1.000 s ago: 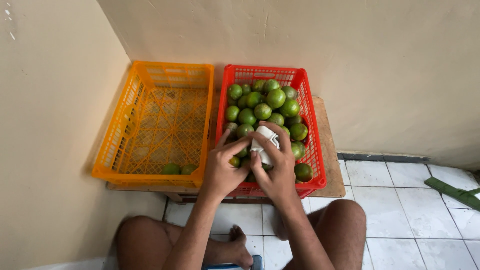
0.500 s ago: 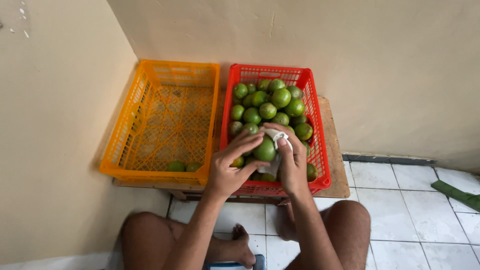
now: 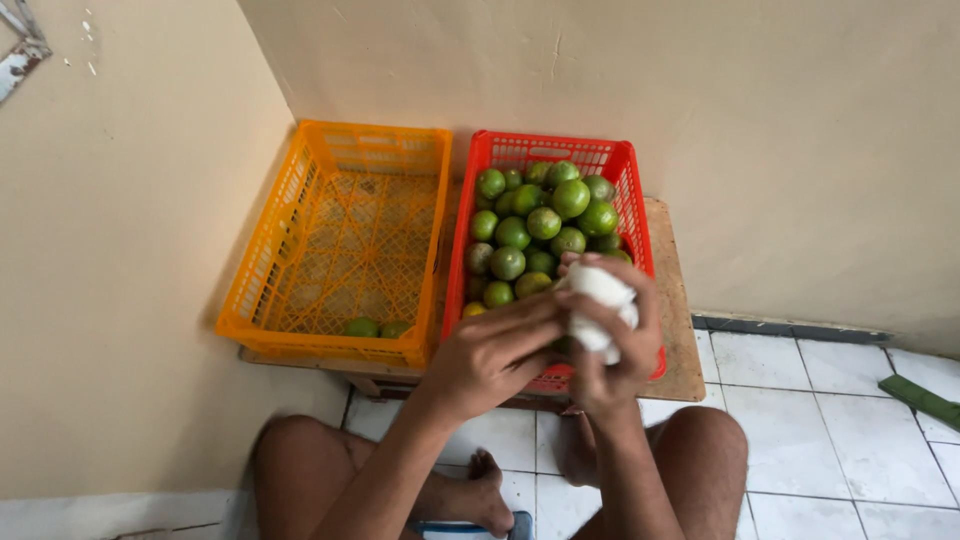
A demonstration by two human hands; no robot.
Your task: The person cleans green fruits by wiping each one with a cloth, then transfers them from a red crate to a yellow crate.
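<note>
Crates: two, one orange crate (image 3: 340, 245) and one red crate (image 3: 628, 165)
Green citrus fruits in the orange crate: two (image 3: 362, 327)
Green citrus fruits in the red crate: a heap (image 3: 545, 222), about seventeen showing
White cloths: one (image 3: 600, 305)
Hands: two, left hand (image 3: 495, 355), right hand (image 3: 620, 350)
</note>
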